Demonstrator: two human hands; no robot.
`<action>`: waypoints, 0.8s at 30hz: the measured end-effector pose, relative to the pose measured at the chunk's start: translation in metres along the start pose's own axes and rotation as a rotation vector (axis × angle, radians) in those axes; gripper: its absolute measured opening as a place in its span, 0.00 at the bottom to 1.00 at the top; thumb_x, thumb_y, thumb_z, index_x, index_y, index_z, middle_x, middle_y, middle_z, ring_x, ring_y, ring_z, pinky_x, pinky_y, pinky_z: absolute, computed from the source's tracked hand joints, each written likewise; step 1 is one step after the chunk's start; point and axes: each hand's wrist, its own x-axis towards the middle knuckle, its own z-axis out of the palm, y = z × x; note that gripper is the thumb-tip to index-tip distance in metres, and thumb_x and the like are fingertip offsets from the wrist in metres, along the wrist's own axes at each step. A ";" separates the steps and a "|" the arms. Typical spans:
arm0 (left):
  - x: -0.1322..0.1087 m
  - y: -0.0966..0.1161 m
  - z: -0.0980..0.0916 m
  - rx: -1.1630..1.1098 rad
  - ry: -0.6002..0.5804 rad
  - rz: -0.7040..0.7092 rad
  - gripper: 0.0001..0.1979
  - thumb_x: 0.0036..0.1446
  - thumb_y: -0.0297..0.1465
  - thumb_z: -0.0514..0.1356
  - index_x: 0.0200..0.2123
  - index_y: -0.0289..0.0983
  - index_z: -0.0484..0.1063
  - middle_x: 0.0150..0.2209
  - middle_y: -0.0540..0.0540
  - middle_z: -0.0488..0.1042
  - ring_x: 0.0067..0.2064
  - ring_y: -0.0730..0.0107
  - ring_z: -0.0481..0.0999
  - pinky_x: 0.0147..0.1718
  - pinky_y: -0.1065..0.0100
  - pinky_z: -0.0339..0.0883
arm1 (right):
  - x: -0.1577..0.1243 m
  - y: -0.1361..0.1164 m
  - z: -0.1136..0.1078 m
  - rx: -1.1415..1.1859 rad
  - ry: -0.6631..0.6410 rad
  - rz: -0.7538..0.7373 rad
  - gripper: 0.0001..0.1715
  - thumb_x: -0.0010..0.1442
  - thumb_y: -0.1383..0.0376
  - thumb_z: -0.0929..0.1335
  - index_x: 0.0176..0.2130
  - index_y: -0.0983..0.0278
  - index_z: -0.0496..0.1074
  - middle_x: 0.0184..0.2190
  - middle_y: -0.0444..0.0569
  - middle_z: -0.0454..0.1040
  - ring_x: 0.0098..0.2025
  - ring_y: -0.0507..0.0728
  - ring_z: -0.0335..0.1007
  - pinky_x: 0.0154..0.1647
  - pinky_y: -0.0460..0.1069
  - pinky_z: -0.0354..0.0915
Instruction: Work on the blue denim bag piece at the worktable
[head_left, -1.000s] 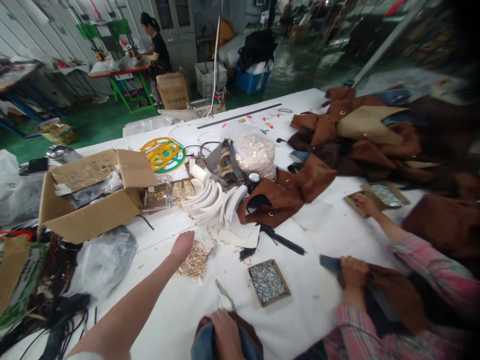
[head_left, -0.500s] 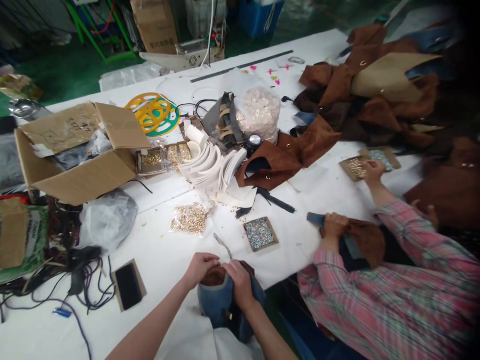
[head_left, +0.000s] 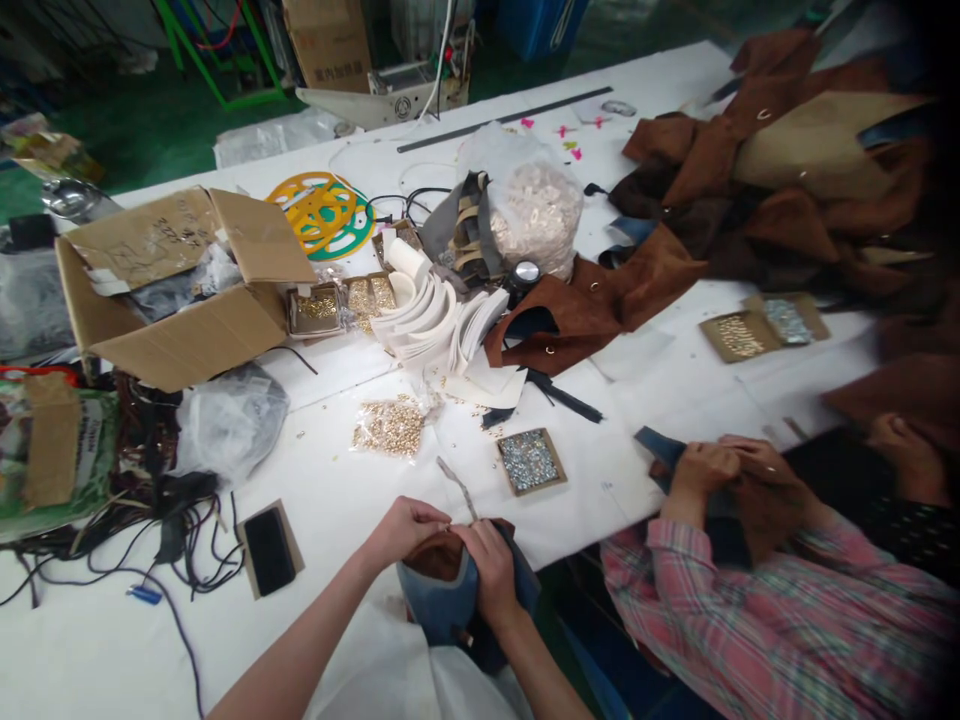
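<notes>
A blue piece with a brown suede inside [head_left: 437, 600], open at the top like a pouch, sits at the table's front edge. My right hand [head_left: 491, 570] grips its upper rim, fingers over the edge. My left hand [head_left: 405, 530] pinches at that same rim, its fingertips meeting the right ones; whatever small thing is between them is too small to name. Just beyond my hands lie a thin grey strip [head_left: 456, 482], a shallow box of silvery metal bits [head_left: 530, 460] and a clear bag of gold-coloured bits [head_left: 388, 427].
At right, a co-worker in a plaid shirt [head_left: 720, 610] holds a brown and blue piece [head_left: 761, 510]. White curved strips [head_left: 427, 320], brown suede pieces [head_left: 592, 300] and a cardboard box [head_left: 187, 335] fill the table's middle and left. A phone [head_left: 268, 552] and black cables [head_left: 169, 550] lie front left.
The co-worker's far hand has moved from the small box of gold bits to the brown piece. The whole view has shifted slightly. My hands stay together at the rim.
</notes>
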 end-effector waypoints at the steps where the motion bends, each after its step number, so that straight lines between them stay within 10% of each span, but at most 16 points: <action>1: -0.003 0.001 0.000 -0.009 -0.001 -0.007 0.22 0.56 0.46 0.73 0.46 0.36 0.89 0.43 0.40 0.89 0.42 0.54 0.87 0.44 0.60 0.80 | -0.002 -0.001 0.000 0.002 0.012 0.000 0.12 0.75 0.68 0.67 0.55 0.61 0.75 0.39 0.51 0.75 0.44 0.63 0.70 0.46 0.59 0.67; 17: -0.019 0.029 -0.019 0.086 -0.093 0.037 0.17 0.58 0.35 0.65 0.46 0.37 0.89 0.39 0.42 0.89 0.35 0.62 0.85 0.36 0.67 0.76 | 0.009 -0.011 -0.005 0.069 0.034 0.004 0.13 0.76 0.67 0.65 0.56 0.60 0.75 0.41 0.51 0.76 0.46 0.63 0.71 0.47 0.59 0.68; 24: -0.014 0.032 -0.023 0.179 -0.093 0.037 0.22 0.59 0.54 0.64 0.43 0.48 0.90 0.46 0.50 0.89 0.51 0.44 0.85 0.60 0.49 0.77 | 0.020 -0.021 -0.004 -0.031 -0.101 0.172 0.13 0.77 0.58 0.64 0.46 0.57 0.77 0.41 0.49 0.78 0.48 0.62 0.73 0.49 0.56 0.69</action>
